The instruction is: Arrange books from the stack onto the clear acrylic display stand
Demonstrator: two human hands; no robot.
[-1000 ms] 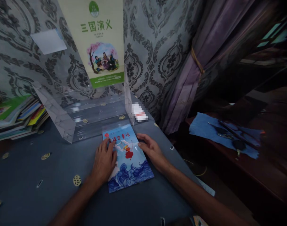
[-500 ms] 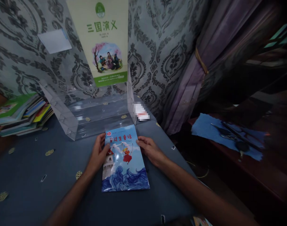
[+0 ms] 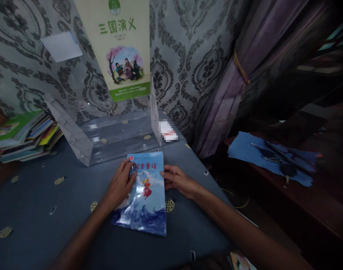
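Observation:
A blue children's book with red title characters lies on the dark tablecloth, its bottom end angled a little to the left. My left hand rests over the book's left edge, its fingers and thumb on the cover and hiding part of the title. At the right edge, my right hand pinches the book near its upper half, the thumb at the cover's rim and the other fingers partly hidden. Just beyond the book stands a clear acrylic rack, with a pale green-and-cream book upright at its back.
A stack of books sits on the table's left. Beside the rack is a blurred-out white item. To the right, a blue cloth with tools lies on a dark red surface, below a tied purple curtain.
The blue book has turned, its lower end swinging left. My left hand has slid farther over the cover, and my right hand stays at the right edge. The view has shifted slightly.

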